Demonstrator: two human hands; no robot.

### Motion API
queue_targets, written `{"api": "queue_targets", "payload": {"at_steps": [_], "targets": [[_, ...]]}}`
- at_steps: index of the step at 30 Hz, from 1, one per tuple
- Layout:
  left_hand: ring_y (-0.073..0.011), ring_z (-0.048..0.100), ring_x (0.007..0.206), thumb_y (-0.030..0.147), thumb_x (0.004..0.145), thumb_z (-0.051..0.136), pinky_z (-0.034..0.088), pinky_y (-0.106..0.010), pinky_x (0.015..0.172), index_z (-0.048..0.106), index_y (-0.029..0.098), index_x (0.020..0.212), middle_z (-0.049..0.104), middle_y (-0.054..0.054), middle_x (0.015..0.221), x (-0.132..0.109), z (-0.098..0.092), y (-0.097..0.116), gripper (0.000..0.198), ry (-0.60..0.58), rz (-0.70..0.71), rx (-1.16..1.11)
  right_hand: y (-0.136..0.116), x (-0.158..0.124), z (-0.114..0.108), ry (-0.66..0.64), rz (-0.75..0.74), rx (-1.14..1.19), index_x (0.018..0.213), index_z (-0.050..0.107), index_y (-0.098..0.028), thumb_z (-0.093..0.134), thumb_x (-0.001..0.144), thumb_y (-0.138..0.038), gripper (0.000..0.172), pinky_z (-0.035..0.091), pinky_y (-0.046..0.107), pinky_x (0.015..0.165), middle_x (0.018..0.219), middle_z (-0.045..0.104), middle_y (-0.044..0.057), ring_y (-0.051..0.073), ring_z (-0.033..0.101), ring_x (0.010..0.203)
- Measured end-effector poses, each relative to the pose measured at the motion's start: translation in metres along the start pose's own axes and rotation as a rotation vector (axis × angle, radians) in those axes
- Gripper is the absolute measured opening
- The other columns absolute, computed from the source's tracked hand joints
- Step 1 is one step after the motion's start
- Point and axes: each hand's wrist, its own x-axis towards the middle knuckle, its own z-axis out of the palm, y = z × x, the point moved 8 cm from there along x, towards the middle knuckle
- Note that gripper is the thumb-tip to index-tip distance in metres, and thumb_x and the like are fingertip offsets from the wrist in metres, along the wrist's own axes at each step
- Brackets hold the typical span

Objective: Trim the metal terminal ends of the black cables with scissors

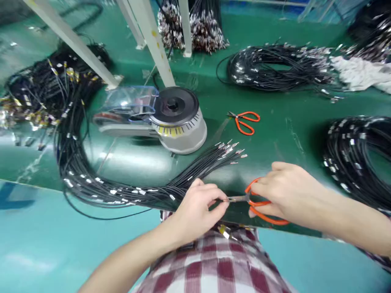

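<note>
Gripping orange-handled scissors point(248, 198), right hand point(276, 195) has blade tips up at left hand point(203, 205). Left pinches a small piece point(231, 200), too tiny to ID, at worktop point(275, 140) front edge. Black cable bundle point(122, 194) lies just beside left hand, round dispenser point(183, 132) behind, second scissors point(247, 122) near dispenser.

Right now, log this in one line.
Right hand: gripping orange-handled scissors; Left hand: pinching small piece at blade tips; Black cable bundle: beside left hand
</note>
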Motion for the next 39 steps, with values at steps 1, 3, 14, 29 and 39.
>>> {"api": "queue_targets", "payload": {"at_steps": [1, 3, 14, 29, 39], "targets": [[-0.0092, 0.052, 0.058, 0.016, 0.088, 0.061, 0.030, -0.030, 0.071, 0.071, 0.017, 0.079, 0.061, 0.005, 0.063, 0.001, -0.001, 0.000, 0.013, 0.000, -0.003, 0.002, 0.000, -0.001, 0.002, -0.007, 0.002, 0.005, 0.062, 0.058, -0.022, 0.074, 0.081, -0.040, 0.031, 0.021, 0.031, 0.060, 0.055, 0.065, -0.003, 0.015, 0.049, 0.044], [-0.0094, 0.052, 0.057, 0.015, 0.088, 0.061, 0.030, -0.030, 0.070, 0.070, 0.017, 0.079, 0.062, 0.004, 0.063, 0.001, -0.002, 0.001, 0.013, -0.001, -0.001, 0.004, 0.000, -0.003, 0.005, -0.020, 0.005, 0.020, 0.061, 0.058, -0.021, 0.072, 0.083, -0.041, 0.032, 0.020, 0.031, 0.060, 0.055, 0.066, -0.003, 0.014, 0.047, 0.043], [-0.0100, 0.053, 0.060, 0.014, 0.091, 0.060, 0.030, -0.031, 0.072, 0.072, 0.017, 0.084, 0.063, 0.003, 0.065, -0.004, -0.002, 0.000, 0.013, 0.011, 0.072, -0.011, 0.000, -0.003, 0.016, -0.117, 0.030, 0.138, 0.059, 0.059, -0.021, 0.069, 0.085, -0.040, 0.034, 0.018, 0.030, 0.056, 0.050, 0.060, -0.004, 0.011, 0.028, 0.042], [-0.0092, 0.049, 0.059, 0.018, 0.090, 0.062, 0.030, -0.031, 0.073, 0.072, 0.018, 0.080, 0.062, 0.005, 0.065, -0.003, -0.003, -0.004, 0.014, -0.052, -0.029, -0.100, 0.008, -0.004, 0.025, -0.209, 0.114, 0.327, 0.056, 0.053, -0.021, 0.064, 0.084, -0.056, 0.046, 0.022, 0.026, 0.054, 0.045, 0.052, -0.005, 0.011, 0.028, 0.046], [-0.0103, 0.052, 0.061, 0.017, 0.089, 0.060, 0.031, -0.031, 0.073, 0.070, 0.019, 0.078, 0.065, 0.004, 0.068, -0.002, 0.002, -0.004, 0.015, -0.061, -0.038, -0.061, -0.006, -0.010, 0.022, -0.077, -0.009, 0.137, 0.060, 0.058, -0.021, 0.062, 0.090, -0.051, 0.042, 0.018, 0.030, 0.056, 0.054, 0.062, -0.003, 0.011, 0.027, 0.043]]}}
